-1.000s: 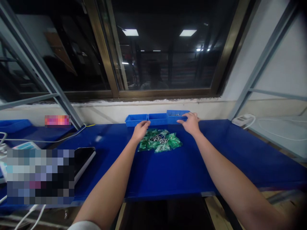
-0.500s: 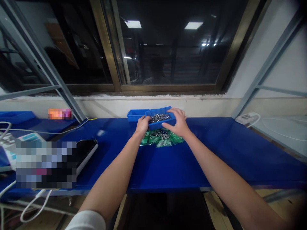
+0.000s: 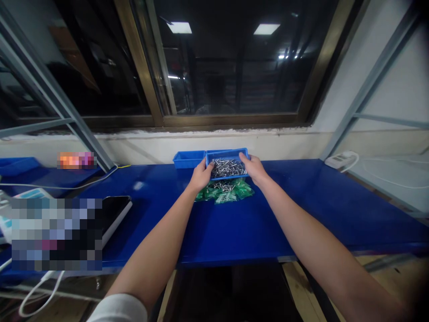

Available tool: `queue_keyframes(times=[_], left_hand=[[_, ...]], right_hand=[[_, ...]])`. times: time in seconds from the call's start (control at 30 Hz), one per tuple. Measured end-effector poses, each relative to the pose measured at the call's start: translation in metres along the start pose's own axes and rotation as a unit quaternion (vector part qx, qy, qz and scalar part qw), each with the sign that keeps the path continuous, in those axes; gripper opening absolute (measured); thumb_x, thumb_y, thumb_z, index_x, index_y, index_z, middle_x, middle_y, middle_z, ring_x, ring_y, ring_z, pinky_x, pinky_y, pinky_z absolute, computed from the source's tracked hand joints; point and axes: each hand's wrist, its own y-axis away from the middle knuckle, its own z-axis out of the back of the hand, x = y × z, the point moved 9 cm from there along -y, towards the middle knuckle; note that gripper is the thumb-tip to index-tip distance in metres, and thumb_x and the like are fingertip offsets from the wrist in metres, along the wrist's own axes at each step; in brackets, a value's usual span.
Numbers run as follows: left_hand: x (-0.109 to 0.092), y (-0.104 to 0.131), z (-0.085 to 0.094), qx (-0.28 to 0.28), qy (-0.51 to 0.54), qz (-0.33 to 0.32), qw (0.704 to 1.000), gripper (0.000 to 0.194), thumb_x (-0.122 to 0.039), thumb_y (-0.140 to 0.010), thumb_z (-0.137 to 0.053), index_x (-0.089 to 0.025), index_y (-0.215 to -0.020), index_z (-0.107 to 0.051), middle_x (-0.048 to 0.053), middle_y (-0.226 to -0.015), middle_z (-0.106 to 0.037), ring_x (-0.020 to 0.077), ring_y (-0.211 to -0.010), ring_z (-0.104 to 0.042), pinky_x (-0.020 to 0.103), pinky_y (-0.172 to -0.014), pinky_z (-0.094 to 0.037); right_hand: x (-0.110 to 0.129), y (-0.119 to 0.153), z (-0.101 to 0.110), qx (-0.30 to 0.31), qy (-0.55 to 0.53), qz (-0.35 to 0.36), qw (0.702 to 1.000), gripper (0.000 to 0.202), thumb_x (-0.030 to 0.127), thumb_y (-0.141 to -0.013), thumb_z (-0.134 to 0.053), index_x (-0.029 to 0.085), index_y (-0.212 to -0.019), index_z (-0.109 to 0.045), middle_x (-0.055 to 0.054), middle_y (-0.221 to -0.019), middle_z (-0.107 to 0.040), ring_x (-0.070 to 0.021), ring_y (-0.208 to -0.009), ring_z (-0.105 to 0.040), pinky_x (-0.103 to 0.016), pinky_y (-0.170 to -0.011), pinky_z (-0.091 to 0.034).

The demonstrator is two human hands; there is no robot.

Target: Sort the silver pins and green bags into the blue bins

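Note:
A blue plastic bin (image 3: 227, 152) is held between my two hands, tilted toward me. Many small silvery metal pieces (image 3: 229, 167), like screws or rivets, lie inside it. My left hand (image 3: 201, 174) grips the bin's left end with the thumb over the rim. Its right end is gripped by my right hand (image 3: 254, 168), thumb on the inside edge. Just below the bin, green plastic bags (image 3: 243, 188) lie on the blue table (image 3: 231, 232), with more loose metal pieces (image 3: 224, 186) on top. The bin partly hides this pile.
A second blue bin (image 3: 189, 159) stands left of the held one, by the wall. At left are a dark-topped device (image 3: 117, 208), partly blurred out, and white cables (image 3: 55, 290). A white power strip (image 3: 338, 159) sits at the back right. Metal frame posts (image 3: 90, 150) flank the table.
My right hand has moved from a loose, spread hold to a firm grip on the bin's right end. The bin has turned to sit more squarely and tips further toward me.

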Motion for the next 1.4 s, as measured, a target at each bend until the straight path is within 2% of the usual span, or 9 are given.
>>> queue_keyframes(times=[0.1, 0.17, 0.37, 0.5, 0.7, 0.97, 1.17, 1.27, 1.4], left_hand=[[0.004, -0.001, 0.0, 0.004, -0.074, -0.016, 0.997, 0.038, -0.04, -0.084, -0.04, -0.016, -0.106, -0.059, 0.007, -0.095, -0.066, 0.0214, -0.09, -0.059, 0.031, -0.081, -0.043], [0.009, -0.003, 0.002, 0.003, -0.121, -0.011, 0.993, 0.037, -0.042, -0.084, -0.04, -0.015, -0.1, -0.06, 0.007, -0.087, -0.066, 0.0217, -0.082, -0.06, 0.031, -0.076, -0.043], [0.006, -0.003, 0.007, 0.004, -0.18, -0.033, 0.983, 0.031, -0.041, -0.081, -0.045, -0.015, -0.087, -0.062, 0.006, -0.073, -0.064, 0.0192, -0.07, -0.058, 0.028, -0.068, -0.042], [0.004, -0.002, 0.01, -0.001, -0.189, -0.031, 0.981, 0.029, -0.039, -0.08, -0.047, -0.015, -0.085, -0.062, 0.004, -0.068, -0.062, 0.0178, -0.067, -0.056, 0.026, -0.066, -0.042], [0.009, -0.003, 0.017, -0.023, -0.197, -0.023, 0.98, 0.029, -0.037, -0.08, -0.046, -0.016, -0.087, -0.063, 0.004, -0.067, -0.062, 0.0176, -0.063, -0.056, 0.026, -0.064, -0.041], [0.005, -0.001, 0.021, -0.03, -0.186, -0.009, 0.982, 0.027, -0.032, -0.077, -0.048, -0.017, -0.092, -0.066, 0.005, -0.077, -0.067, 0.0201, -0.073, -0.06, 0.027, -0.069, -0.043], [-0.003, 0.004, 0.029, -0.05, -0.15, -0.013, 0.987, 0.032, -0.021, -0.07, -0.053, -0.017, -0.098, -0.067, 0.003, -0.081, -0.069, 0.0213, -0.079, -0.061, 0.027, -0.074, -0.044], [-0.005, 0.006, 0.029, -0.049, -0.133, -0.019, 0.99, 0.037, -0.018, -0.069, -0.052, -0.017, -0.104, -0.065, 0.003, -0.084, -0.069, 0.0207, -0.08, -0.062, 0.027, -0.075, -0.045], [-0.004, 0.006, 0.03, -0.055, -0.113, -0.013, 0.992, 0.044, -0.018, -0.068, -0.053, -0.016, -0.111, -0.061, 0.005, -0.092, -0.068, 0.0204, -0.082, -0.062, 0.028, -0.078, -0.046]], right_hand=[[0.008, 0.003, 0.005, -0.052, 0.069, 0.046, 0.995, 0.059, 0.064, -0.076, -0.039, 0.014, -0.099, -0.06, -0.01, -0.092, -0.066, -0.0246, -0.088, -0.06, -0.036, -0.08, -0.045], [0.012, 0.005, 0.004, -0.061, 0.084, 0.073, 0.992, 0.058, 0.062, -0.078, -0.038, 0.015, -0.107, -0.057, -0.011, -0.098, -0.065, -0.0239, -0.092, -0.059, -0.035, -0.083, -0.044], [0.009, 0.005, -0.006, -0.022, 0.093, 0.102, 0.99, 0.051, 0.053, -0.083, -0.037, 0.017, -0.116, -0.049, -0.011, -0.108, -0.061, -0.0216, -0.1, -0.057, -0.034, -0.088, -0.042], [0.004, 0.004, -0.01, 0.002, 0.102, 0.109, 0.989, 0.051, 0.048, -0.084, -0.039, 0.018, -0.124, -0.043, -0.01, -0.112, -0.06, -0.0216, -0.104, -0.056, -0.036, -0.092, -0.041], [-0.007, -0.001, -0.027, 0.105, 0.047, 0.084, 0.99, 0.059, 0.034, -0.08, -0.05, 0.02, -0.135, -0.033, -0.005, -0.124, -0.054, -0.019, -0.114, -0.051, -0.037, -0.1, -0.035], [-0.003, 0.001, -0.027, 0.16, 0.001, 0.074, 0.984, 0.086, 0.01, -0.063, -0.059, 0.024, -0.14, -0.023, -0.004, -0.132, -0.047, -0.0219, -0.113, -0.051, -0.04, -0.096, -0.041], [0.003, 0.006, -0.025, 0.189, 0.009, 0.107, 0.976, 0.089, 0.005, -0.061, -0.058, 0.023, -0.14, -0.021, -0.006, -0.137, -0.041, -0.0211, -0.117, -0.048, -0.037, -0.097, -0.041], [0.0, 0.008, -0.025, 0.201, -0.006, 0.089, 0.975, 0.089, 0.005, -0.061, -0.058, 0.024, -0.14, -0.021, -0.006, -0.138, -0.039, -0.0216, -0.118, -0.047, -0.04, -0.098, -0.04], [0.0, 0.009, -0.023, 0.2, -0.023, 0.083, 0.976, 0.088, 0.007, -0.06, -0.059, 0.023, -0.139, -0.025, -0.007, -0.134, -0.044, -0.0224, -0.115, -0.049, -0.04, -0.096, -0.041]])
